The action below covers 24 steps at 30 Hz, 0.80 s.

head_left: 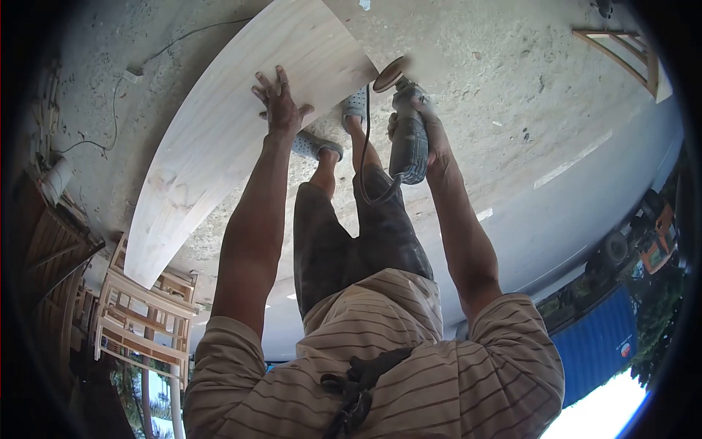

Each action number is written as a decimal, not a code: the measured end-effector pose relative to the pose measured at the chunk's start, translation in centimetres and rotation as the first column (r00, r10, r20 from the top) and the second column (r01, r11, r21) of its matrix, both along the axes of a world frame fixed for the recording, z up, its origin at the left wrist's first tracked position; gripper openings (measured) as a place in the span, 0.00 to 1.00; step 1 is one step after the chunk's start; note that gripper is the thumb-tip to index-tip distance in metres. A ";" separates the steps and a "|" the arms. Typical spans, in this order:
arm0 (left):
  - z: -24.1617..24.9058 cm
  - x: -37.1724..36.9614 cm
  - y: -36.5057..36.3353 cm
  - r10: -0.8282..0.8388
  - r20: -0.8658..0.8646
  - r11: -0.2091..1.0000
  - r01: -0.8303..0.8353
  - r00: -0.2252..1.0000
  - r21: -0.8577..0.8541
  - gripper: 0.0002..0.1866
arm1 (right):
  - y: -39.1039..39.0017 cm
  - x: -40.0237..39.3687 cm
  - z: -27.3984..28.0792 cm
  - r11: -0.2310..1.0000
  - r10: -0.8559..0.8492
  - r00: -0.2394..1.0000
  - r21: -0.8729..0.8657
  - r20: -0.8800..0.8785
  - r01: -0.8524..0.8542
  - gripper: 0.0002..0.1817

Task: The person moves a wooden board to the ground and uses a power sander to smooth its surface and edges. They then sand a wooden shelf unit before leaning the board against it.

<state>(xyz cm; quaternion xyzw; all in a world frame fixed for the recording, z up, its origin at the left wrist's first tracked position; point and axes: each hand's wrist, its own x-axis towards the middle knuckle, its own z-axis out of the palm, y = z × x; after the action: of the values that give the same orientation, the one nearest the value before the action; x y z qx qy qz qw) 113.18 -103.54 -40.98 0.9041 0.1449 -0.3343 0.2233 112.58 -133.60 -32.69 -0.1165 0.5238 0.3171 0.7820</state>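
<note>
My left hand (281, 108) lies with fingers spread on a pale wooden board (219, 124) that has one long curved edge. In my right hand (433, 135) is a grey angle grinder (409, 146), its body gripped along the side. A round brown sanding disc (392, 74) sits at the head of the grinder, tilted, right by the board's right-hand edge. From the tool's rear end a dark power cord (368, 172) loops down and back up past my legs.
My feet in grey clogs (318, 146) stand on a rough concrete floor (504, 95) beside the board. Wooden chair frames (146, 314) are at lower left. A thin cable (150, 60) runs across the floor. A wooden frame (621, 55) lies at upper right, and an orange machine (658, 238) stands at far right.
</note>
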 end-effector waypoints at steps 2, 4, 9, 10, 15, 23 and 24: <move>-0.2 0.0 -0.1 0.047 0.070 0.999 -0.049 0.996 0.024 0.69 | -0.8 1.1 0.6 1.000 0.016 0.999 0.013 -0.048 -0.015 0.29; 0.5 0.4 -0.6 0.087 -0.032 0.996 -0.087 0.996 0.003 0.69 | -2.5 3.1 1.9 0.953 0.261 0.965 -0.164 0.006 -0.256 0.27; 2.0 -0.4 -0.7 0.195 0.092 0.979 -0.188 0.976 -0.082 0.65 | -5.1 12.3 9.4 0.319 0.824 0.562 -0.770 -0.063 -0.553 0.23; 2.4 -1.1 -0.2 0.233 0.164 0.969 -0.214 0.959 -0.126 0.63 | -5.5 15.0 10.3 0.171 0.903 0.424 -0.846 -0.071 -0.505 0.21; 5.2 -12.2 3.3 0.464 0.366 0.886 -0.426 0.806 -0.185 0.52 | 1.5 28.9 19.4 -0.408 0.796 -0.205 -0.755 -0.570 0.514 0.24; 3.4 -45.0 5.1 0.977 0.003 0.212 -0.975 0.212 0.066 0.41 | 33.3 21.0 32.5 0.088 0.408 -0.286 -0.275 -0.867 0.957 0.34; 2.4 -48.8 4.9 0.989 -0.087 0.127 -0.986 0.118 0.107 0.41 | 36.5 18.7 31.9 0.182 0.366 -0.333 -0.284 -0.869 0.941 0.35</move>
<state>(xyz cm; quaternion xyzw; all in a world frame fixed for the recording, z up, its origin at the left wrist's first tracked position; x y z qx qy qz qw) 64.36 -98.62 -38.55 0.5601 0.7245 -0.1623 0.3676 131.32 -97.11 -0.83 0.7759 0.6171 0.0958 0.0895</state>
